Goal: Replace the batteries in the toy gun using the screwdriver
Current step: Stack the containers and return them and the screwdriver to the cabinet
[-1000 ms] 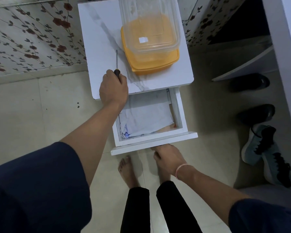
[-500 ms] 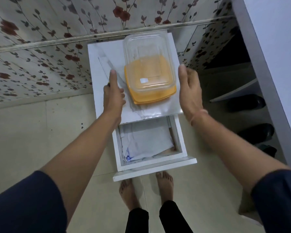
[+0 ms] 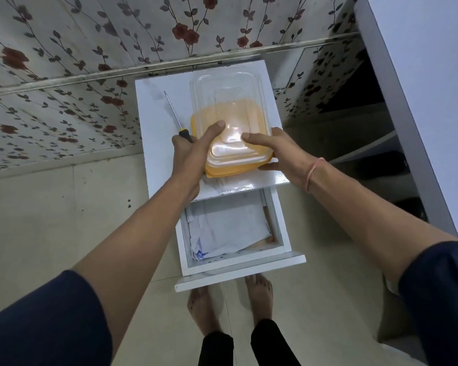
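Both hands are gripping a clear plastic container with an orange base, sitting on a white cabinet top. Left hand is curling around its near-left corner, thumb on the lid, while also pinching the screwdriver handle; the shaft is lying on the cabinet top beside the container. Right hand is clasping the near-right corner, fingers spread. Below, an open drawer is holding folded white cloth. Floral wall is standing behind.
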